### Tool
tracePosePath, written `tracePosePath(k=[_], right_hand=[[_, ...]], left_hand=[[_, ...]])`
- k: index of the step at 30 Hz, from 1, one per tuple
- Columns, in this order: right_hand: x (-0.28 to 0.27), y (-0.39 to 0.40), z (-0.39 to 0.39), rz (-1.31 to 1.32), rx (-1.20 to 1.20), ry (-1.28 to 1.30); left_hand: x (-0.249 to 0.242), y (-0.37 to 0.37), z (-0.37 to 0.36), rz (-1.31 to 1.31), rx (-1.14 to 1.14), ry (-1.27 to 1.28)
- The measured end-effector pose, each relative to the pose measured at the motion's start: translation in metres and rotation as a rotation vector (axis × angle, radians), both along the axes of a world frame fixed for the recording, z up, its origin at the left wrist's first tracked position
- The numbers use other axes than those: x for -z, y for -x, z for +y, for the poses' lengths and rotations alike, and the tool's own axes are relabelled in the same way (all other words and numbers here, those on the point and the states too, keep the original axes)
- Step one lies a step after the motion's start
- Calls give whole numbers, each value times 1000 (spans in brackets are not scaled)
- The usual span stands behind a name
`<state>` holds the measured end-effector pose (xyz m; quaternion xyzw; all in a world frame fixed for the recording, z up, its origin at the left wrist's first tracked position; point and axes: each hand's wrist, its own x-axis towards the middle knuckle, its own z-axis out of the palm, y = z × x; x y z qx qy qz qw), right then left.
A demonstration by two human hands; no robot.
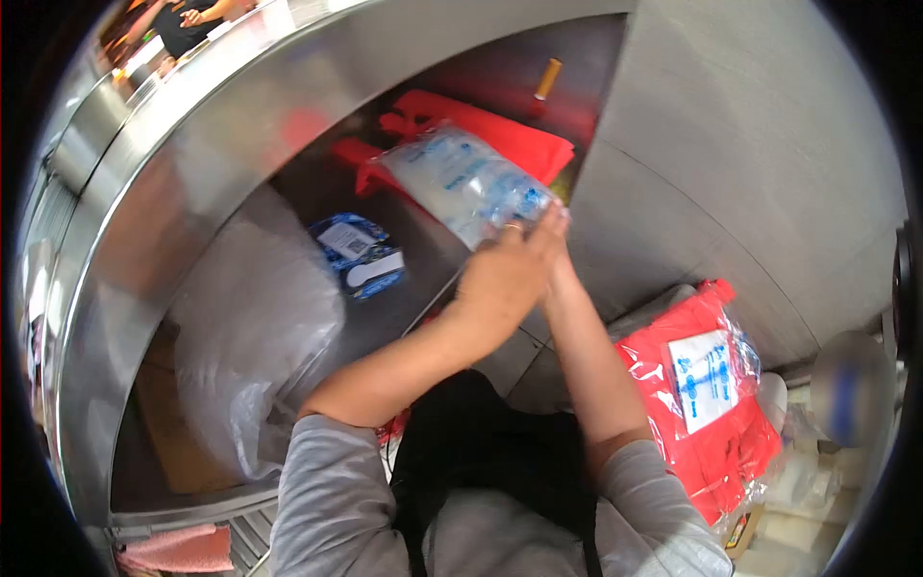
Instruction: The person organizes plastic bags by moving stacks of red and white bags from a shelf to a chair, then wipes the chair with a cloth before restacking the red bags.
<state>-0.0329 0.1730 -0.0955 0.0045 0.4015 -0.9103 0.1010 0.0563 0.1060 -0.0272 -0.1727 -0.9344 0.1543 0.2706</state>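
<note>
A clear plastic packet (457,178) with blue print and whitish contents lies over red plastic bags (519,144) on a dark metal shelf. At its near right end, my left hand (505,269) is closed on the plastic edge, slightly blurred. My right hand (555,242) presses close beside it at the packet's corner, fingers together and partly hidden by the left. Left of the hands lies a blue patterned packet (358,252) with white labels.
A translucent plastic bag (255,327) bulges at the left. Near the back stands a small orange-yellow stick-shaped item (548,79). Wrapped red bags (711,452) lie at lower right beside pale containers (817,481). A curved metal rim (212,125) borders the shelf; another person (187,24) is beyond.
</note>
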Motion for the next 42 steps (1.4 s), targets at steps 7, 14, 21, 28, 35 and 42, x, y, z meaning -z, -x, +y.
tracePosePath(k=[7, 14, 21, 28, 35, 42], right_hand=[[-7, 12, 3, 104, -177, 49], [12, -32, 48, 29, 76, -617], [10, -36, 33, -227, 583, -211], [7, -38, 11, -123, -106, -54], [18, -22, 3, -85, -47, -92], [12, -34, 9, -88, -113, -34]], left_hand=[[4, 9, -17, 87, 106, -163], [15, 21, -20, -260, 122, -380], [-17, -17, -45, 4, 52, -615], [4, -107, -153, 198, -1270, -193], [28, -80, -244, 87, -1128, -718], [50, -42, -316, 203, -977, -720]])
